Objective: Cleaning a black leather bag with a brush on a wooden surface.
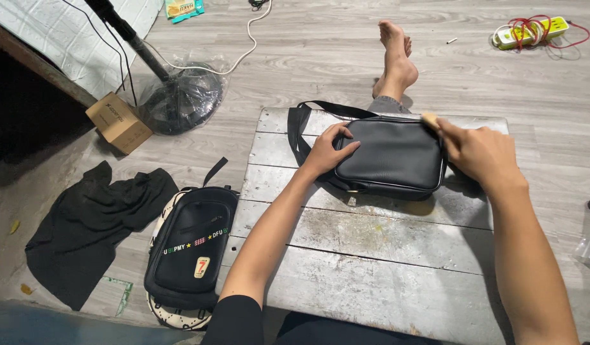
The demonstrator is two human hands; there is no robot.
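We are in the step of brushing the black leather shoulder bag [389,155], which lies flat on the worn wooden table [371,255], in the upper middle of the frame. Our left hand [327,152] presses on the bag's left end, fingers spread and released, palm down, only steadying it. Our right hand [479,153] comes in from the right side, fingers clenched around a small pale brush [429,119] whose tip touches the bag's upper right corner. In our judgement, the next move calls for short strokes along the top edge, while the left hand stays firm so the bag does not slide. Both forearms reach forward from the bottom of the frame, almost straight.
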